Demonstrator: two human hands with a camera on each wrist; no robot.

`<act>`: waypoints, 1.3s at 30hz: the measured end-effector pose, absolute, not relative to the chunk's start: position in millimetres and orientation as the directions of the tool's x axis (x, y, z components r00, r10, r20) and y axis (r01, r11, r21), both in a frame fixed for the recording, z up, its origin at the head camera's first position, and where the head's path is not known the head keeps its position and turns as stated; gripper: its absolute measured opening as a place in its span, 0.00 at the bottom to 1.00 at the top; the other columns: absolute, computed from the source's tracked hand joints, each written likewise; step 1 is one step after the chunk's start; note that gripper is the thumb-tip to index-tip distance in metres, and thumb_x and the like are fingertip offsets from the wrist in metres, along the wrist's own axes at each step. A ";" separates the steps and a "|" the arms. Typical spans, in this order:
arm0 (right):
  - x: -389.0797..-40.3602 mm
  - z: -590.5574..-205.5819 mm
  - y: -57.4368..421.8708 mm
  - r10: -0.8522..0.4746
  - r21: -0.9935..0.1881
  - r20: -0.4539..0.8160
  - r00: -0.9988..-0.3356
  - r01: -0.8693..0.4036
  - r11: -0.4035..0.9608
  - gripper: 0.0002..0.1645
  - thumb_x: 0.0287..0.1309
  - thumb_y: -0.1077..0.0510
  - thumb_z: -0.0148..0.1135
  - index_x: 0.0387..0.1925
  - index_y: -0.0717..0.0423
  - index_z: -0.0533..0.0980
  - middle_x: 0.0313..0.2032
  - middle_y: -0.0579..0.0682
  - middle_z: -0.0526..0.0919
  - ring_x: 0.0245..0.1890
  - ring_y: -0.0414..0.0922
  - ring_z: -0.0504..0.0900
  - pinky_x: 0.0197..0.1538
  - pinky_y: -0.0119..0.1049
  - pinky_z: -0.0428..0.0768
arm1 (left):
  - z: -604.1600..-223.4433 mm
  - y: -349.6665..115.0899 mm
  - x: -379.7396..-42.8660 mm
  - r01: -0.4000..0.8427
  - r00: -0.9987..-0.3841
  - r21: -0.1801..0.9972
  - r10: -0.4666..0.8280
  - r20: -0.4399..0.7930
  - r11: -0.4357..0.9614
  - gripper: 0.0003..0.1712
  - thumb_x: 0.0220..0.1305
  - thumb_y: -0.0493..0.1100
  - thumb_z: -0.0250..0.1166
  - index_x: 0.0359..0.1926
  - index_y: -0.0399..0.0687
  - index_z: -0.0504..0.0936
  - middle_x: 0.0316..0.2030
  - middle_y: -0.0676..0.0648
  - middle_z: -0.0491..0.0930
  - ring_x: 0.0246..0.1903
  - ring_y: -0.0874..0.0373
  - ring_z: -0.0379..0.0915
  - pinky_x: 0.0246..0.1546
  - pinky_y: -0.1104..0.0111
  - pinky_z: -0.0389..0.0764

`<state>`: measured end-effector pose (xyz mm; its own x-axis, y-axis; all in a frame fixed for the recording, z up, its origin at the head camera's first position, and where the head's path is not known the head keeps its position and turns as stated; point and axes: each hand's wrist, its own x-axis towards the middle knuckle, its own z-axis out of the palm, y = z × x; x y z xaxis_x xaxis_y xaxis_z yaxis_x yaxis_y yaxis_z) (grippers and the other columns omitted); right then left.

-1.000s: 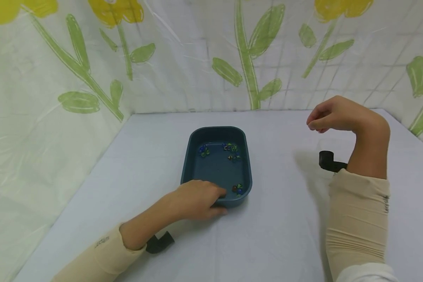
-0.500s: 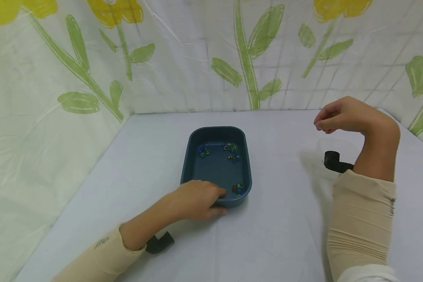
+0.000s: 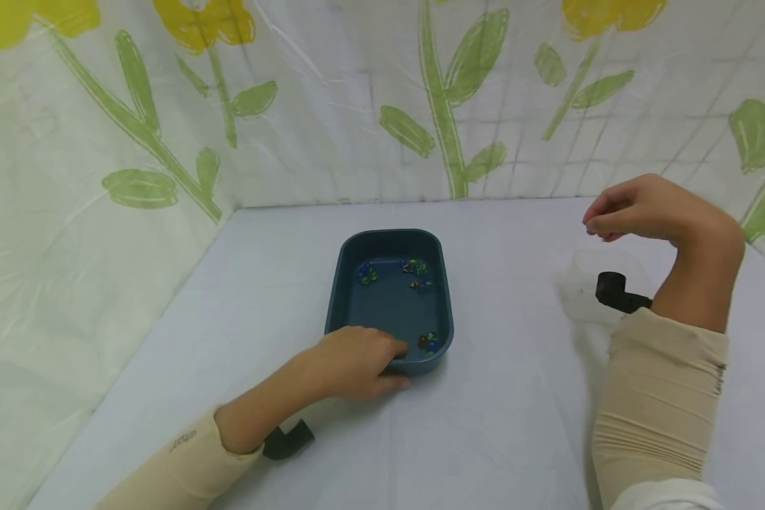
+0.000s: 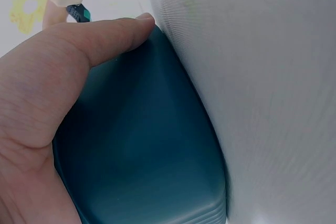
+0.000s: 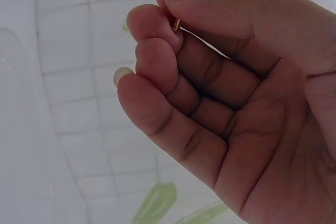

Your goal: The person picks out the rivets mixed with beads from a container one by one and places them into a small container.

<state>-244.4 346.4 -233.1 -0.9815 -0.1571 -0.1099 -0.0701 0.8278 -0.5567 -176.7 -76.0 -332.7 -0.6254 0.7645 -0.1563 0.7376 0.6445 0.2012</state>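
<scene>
A dark blue rectangular tray [image 3: 395,308] stands on the white tablecloth, with small glass marbles [image 3: 416,268] in loose clusters inside. My left hand [image 3: 357,361] grips its near rim, fingers over the inside and the thumb [image 4: 121,38] along the outer wall. Off to the right, my right hand [image 3: 650,209] is raised with a bent wrist, above a clear see-through container [image 3: 579,301]. Its thumb and curled fingers [image 5: 152,61] pinch what seems a marble [image 5: 176,24]; only a small golden glint shows between them, the rest hidden.
More marbles lie at the tray's far left [image 3: 367,274] and near right corner [image 3: 428,343]. Black mounts [image 3: 288,440] stick out from both wrists. A white curtain [image 3: 319,142] with painted flowers hangs behind the table.
My right hand has moved to the right, and the clear container below it shows more. The left hand and the tray have stayed in place.
</scene>
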 end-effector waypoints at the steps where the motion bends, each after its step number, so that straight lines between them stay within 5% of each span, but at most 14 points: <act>1: -243.6 -232.7 346.9 -0.152 -0.558 -0.110 -0.982 -0.066 0.828 0.17 0.66 0.52 0.63 0.50 0.57 0.80 0.43 0.49 0.85 0.40 0.42 0.82 0.55 0.59 0.65 | -332.8 -76.2 -176.6 0.737 -0.626 0.202 0.764 -0.154 0.645 0.16 0.67 0.55 0.67 0.29 0.54 0.75 0.18 0.58 0.66 0.21 0.64 0.60 0.23 0.68 0.65; 15: -229.7 -222.1 353.5 -0.116 -0.528 -0.128 -0.985 -0.031 0.849 0.19 0.67 0.52 0.61 0.52 0.59 0.79 0.41 0.49 0.85 0.38 0.40 0.81 0.54 0.61 0.64 | -333.2 -76.7 -176.2 0.741 -0.624 0.200 0.767 -0.148 0.641 0.17 0.67 0.55 0.67 0.28 0.54 0.74 0.18 0.58 0.64 0.21 0.64 0.60 0.23 0.69 0.64; 24: -224.4 -217.8 354.3 -0.109 -0.483 -0.113 -0.988 -0.041 0.875 0.23 0.68 0.50 0.60 0.56 0.62 0.76 0.46 0.54 0.84 0.42 0.49 0.81 0.51 0.61 0.68 | -332.4 -76.7 -176.1 0.741 -0.625 0.196 0.766 -0.149 0.642 0.15 0.67 0.55 0.67 0.29 0.54 0.76 0.19 0.58 0.68 0.22 0.63 0.61 0.24 0.68 0.67; 31: -220.1 -215.0 355.7 -0.085 -0.414 -0.122 -0.989 -0.027 0.910 0.54 0.65 0.33 0.59 0.77 0.59 0.51 0.71 0.73 0.53 0.64 0.72 0.57 0.56 0.70 0.59 | -331.4 -75.7 -175.2 0.735 -0.634 0.186 0.758 -0.153 0.652 0.14 0.67 0.55 0.67 0.31 0.53 0.78 0.21 0.59 0.70 0.23 0.62 0.64 0.27 0.67 0.70; 35: -218.6 -212.2 350.5 -0.075 -0.431 -0.089 -0.993 -0.029 0.902 0.62 0.63 0.31 0.60 0.80 0.51 0.36 0.75 0.70 0.39 0.69 0.74 0.48 0.58 0.73 0.54 | -331.3 -75.4 -175.4 0.736 -0.633 0.187 0.759 -0.153 0.651 0.14 0.67 0.55 0.67 0.31 0.53 0.78 0.20 0.58 0.70 0.23 0.62 0.64 0.26 0.67 0.70; 39: -220.8 -209.7 334.2 -0.108 -0.441 -0.051 -0.993 -0.074 0.894 0.62 0.63 0.33 0.61 0.80 0.48 0.34 0.78 0.61 0.33 0.74 0.69 0.38 0.62 0.73 0.48 | -330.8 -75.2 -175.9 0.738 -0.630 0.184 0.761 -0.152 0.649 0.14 0.67 0.55 0.67 0.31 0.53 0.78 0.20 0.58 0.70 0.22 0.63 0.63 0.26 0.67 0.69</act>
